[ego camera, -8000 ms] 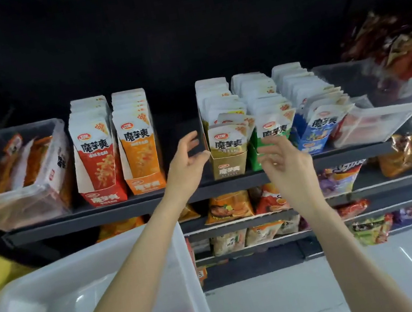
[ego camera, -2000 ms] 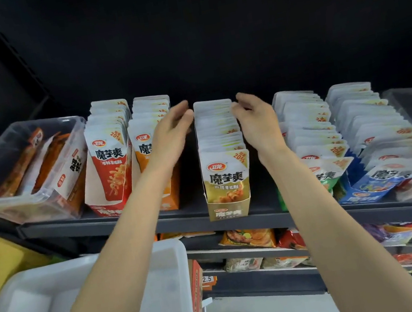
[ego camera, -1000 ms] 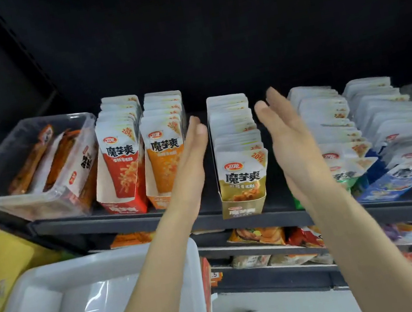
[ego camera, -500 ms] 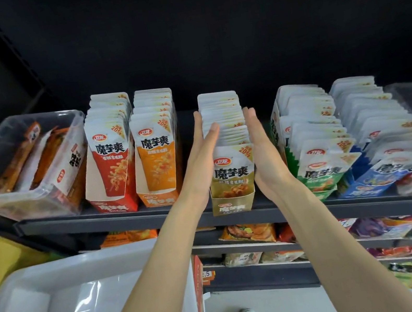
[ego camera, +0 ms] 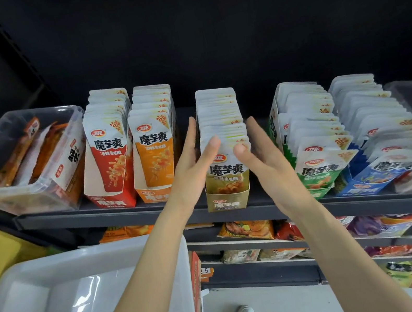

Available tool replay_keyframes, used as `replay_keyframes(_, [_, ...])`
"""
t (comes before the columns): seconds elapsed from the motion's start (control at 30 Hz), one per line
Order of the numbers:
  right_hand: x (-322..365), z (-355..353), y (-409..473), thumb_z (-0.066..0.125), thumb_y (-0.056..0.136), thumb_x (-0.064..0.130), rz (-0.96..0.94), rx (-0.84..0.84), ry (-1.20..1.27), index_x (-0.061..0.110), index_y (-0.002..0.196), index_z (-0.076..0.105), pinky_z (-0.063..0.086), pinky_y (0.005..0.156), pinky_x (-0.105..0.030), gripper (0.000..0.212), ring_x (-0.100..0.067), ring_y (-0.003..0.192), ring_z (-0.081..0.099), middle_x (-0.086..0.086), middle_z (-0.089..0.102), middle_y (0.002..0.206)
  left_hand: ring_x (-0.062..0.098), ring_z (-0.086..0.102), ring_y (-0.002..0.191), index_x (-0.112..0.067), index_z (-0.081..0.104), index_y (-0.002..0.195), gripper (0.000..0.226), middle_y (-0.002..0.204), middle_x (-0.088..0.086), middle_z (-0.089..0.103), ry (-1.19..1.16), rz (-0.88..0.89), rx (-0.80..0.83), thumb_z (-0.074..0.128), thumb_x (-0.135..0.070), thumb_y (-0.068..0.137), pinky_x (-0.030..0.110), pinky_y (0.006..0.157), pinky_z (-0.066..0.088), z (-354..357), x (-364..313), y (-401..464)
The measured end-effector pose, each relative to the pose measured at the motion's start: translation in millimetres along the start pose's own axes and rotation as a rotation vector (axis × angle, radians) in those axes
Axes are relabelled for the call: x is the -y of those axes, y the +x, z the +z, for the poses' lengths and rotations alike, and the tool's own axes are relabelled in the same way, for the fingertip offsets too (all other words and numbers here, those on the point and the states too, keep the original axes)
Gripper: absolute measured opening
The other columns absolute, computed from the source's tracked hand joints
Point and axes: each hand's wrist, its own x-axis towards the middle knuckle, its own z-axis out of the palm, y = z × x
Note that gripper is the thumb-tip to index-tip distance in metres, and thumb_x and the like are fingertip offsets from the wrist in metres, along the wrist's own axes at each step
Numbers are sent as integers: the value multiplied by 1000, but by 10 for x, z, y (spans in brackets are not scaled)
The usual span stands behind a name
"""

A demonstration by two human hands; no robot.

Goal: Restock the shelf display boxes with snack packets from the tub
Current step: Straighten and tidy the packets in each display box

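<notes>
Dark shelving point(ego camera: 138, 214) against a black back wall is carrying a row of snack display boxes. A person's two hands are reaching up to the gold display box point(ego camera: 227, 199), which is standing at the shelf's front edge and is packed with upright packets point(ego camera: 221, 123). The left hand point(ego camera: 192, 168) is lying flat along the box's left side, fingers straight, thumb across the front packet. The right hand point(ego camera: 262, 155) is flanking the right side the same way, fingers extended; whether it is pressing the packets cannot be told. Neither hand is curling round anything.

To the left, the red box point(ego camera: 111, 197) and the orange box point(ego camera: 154, 191) are sitting side by side, both full. To the right, the green box point(ego camera: 313, 178) and the blue box point(ego camera: 368, 176) are holding packets that are leaning forward. A clear bin point(ego camera: 28, 198) of long orange packets is occupying the shelf's left end. The white tub point(ego camera: 60, 305) is sitting below, at lower left, its visible interior showing bare plastic.
</notes>
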Motion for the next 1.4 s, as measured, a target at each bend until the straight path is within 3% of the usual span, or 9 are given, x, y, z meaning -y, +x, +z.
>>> replay_keyframes(0.13, [-123,113,95,34,98,42,-65,-47,-114,28,152,13,23,111,-9,59,9,135,25,17,29,152,0,36,132,-25,5,152,82,149,-10,34,89,28,-16,41,-54,85,23,112,31,89,49,24])
replay_keyframes(0.27, [-233,176,118,26,100,43,-96,-89,-190,38,148,4,23,100,1,54,5,136,28,14,31,153,3,34,136,-21,1,152,98,152,-5,32,213,91,-31,38,-76,80,19,111,29,144,128,25])
replay_keyframes(0.4, [-273,160,149,25,97,49,-139,-125,-253,34,151,9,22,108,-13,58,-2,142,22,12,25,156,5,28,139,-25,3,152,88,154,-7,27,258,142,-50,35,-72,85,35,116,26,112,202,62])
replay_keyframes(0.53, [-227,88,191,35,103,31,-146,-89,-232,37,147,19,14,107,-3,47,1,144,10,12,18,158,5,17,143,-50,4,141,58,158,-10,15,148,92,-45,37,-56,94,24,116,21,104,103,66])
replay_keyframes(0.67, [-201,112,223,34,103,24,-93,-62,-182,33,151,11,17,92,8,54,2,141,20,14,22,156,-9,35,124,-27,3,151,60,149,-14,27,44,100,-60,35,-25,101,1,93,34,127,47,117])
replay_keyframes(1.03, [-224,35,283,42,100,32,-85,-41,-191,31,152,13,22,113,-22,59,1,141,20,17,24,155,-2,52,113,-27,21,149,48,136,-12,42,-95,102,-102,34,-23,103,14,83,48,121,61,242])
replay_keyframes(1.17, [-218,44,274,38,102,35,-74,-13,-190,30,152,6,17,100,0,60,5,141,15,17,15,157,-4,49,116,-28,18,149,48,138,-14,39,-14,121,-89,31,-26,103,11,85,46,128,51,255])
replay_keyframes(1.3, [-239,100,255,32,101,41,-115,-32,-222,29,153,3,14,103,-1,60,4,143,10,15,11,158,0,41,128,-25,15,151,51,144,-13,34,141,163,-144,32,-30,103,12,98,41,146,51,271])
replay_keyframes(1.4, [-247,95,199,35,99,47,-97,-19,-171,33,151,-4,15,116,-21,66,0,144,9,14,10,159,-18,46,109,-24,16,151,53,136,-19,36,154,177,-155,34,-28,102,7,86,44,149,46,266])
